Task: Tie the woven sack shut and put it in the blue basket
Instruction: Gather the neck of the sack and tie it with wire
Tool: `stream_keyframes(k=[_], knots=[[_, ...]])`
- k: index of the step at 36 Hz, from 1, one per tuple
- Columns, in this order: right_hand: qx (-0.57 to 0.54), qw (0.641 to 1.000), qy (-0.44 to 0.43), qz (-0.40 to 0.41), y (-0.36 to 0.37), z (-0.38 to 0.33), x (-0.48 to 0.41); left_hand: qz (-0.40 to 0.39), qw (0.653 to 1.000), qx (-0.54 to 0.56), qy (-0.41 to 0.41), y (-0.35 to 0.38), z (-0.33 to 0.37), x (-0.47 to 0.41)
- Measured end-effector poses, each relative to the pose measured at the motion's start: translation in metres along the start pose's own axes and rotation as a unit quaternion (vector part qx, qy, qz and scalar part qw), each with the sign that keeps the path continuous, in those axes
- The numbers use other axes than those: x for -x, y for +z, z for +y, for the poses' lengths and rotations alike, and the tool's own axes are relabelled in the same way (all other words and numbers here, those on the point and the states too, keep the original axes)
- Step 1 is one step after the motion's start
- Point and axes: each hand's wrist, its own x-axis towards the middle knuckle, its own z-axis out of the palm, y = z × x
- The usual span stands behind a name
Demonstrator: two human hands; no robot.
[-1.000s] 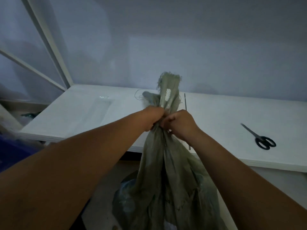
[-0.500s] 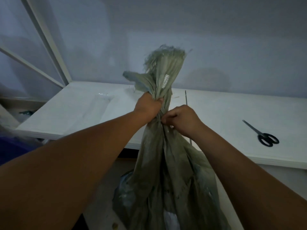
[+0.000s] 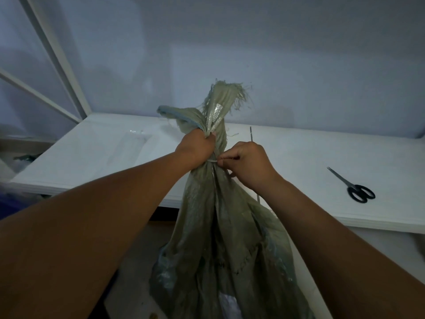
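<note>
The left hand [image 3: 196, 147] is clenched round the gathered neck of the woven sack [image 3: 220, 226], its fingers [image 3: 210, 137] shut tight on the bunched cloth just above a pale tie [image 3: 212, 161]. I judge that grip is there to keep the mouth choked and the sack hanging upright while the binding goes on. The right hand [image 3: 249, 164], just beside the left, has its fingers [image 3: 226, 161] pinched closed on the end of that tie, apparently drawing it snug round the neck. Above the left fingers the frayed top of the sack flares out loose; below both hands the body of the sack hangs down toward the floor in front of the white bench [image 3: 299, 157].

Well off to the right of the right fingers, black scissors [image 3: 355, 188] lie on the bench, clear of the work. A thin rod or wire [image 3: 251, 134] lies on the bench just behind the right hand. A dark blue shape [image 3: 9, 203] sits far left of the hands, possibly the basket; I cannot tell. Nothing blocks the tying.
</note>
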Motion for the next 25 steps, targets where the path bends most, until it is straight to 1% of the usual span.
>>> stream_keyframes(k=[3, 5, 7, 9, 10, 12, 15, 17, 20, 22, 25], knots=[[0.004, 1.000, 0.002, 0.003, 0.002, 0.003, 0.000, -0.007, 0.997, 0.067, -0.028, 0.001, 0.004, 0.001], [-0.003, 1.000, 0.008, 0.009, 0.002, 0.004, 0.001, -0.029, 0.991, 0.115, -0.054, 0.002, 0.006, 0.001], [-0.010, 1.000, 0.019, 0.023, 0.003, 0.006, 0.002, -0.079, 0.979, 0.165, -0.088, 0.000, 0.009, 0.004], [-0.015, 0.999, 0.033, 0.039, 0.004, 0.008, 0.003, -0.149, 0.961, 0.201, -0.116, -0.004, 0.011, 0.008], [-0.017, 0.998, 0.037, 0.047, 0.004, 0.009, 0.004, -0.184, 0.953, 0.207, -0.120, -0.005, 0.008, 0.008], [-0.014, 0.997, 0.040, 0.058, 0.004, 0.012, 0.006, -0.244, 0.945, 0.186, -0.115, -0.007, 0.004, 0.011], [-0.057, 0.993, 0.075, 0.068, 0.005, 0.019, 0.011, -0.304, 0.932, 0.162, -0.114, -0.006, -0.005, 0.014], [-0.113, 0.983, 0.119, 0.077, 0.005, 0.022, 0.015, -0.322, 0.923, 0.175, -0.117, -0.005, -0.005, 0.019], [-0.163, 0.969, 0.167, 0.085, 0.004, 0.025, 0.016, -0.296, 0.929, 0.193, -0.110, 0.002, -0.003, 0.024], [-0.166, 0.966, 0.186, 0.072, 0.003, 0.023, 0.015, -0.268, 0.932, 0.216, -0.114, 0.006, -0.002, 0.026], [-0.147, 0.968, 0.201, 0.042, 0.001, 0.019, 0.016, -0.281, 0.924, 0.223, -0.131, 0.008, -0.003, 0.028]])
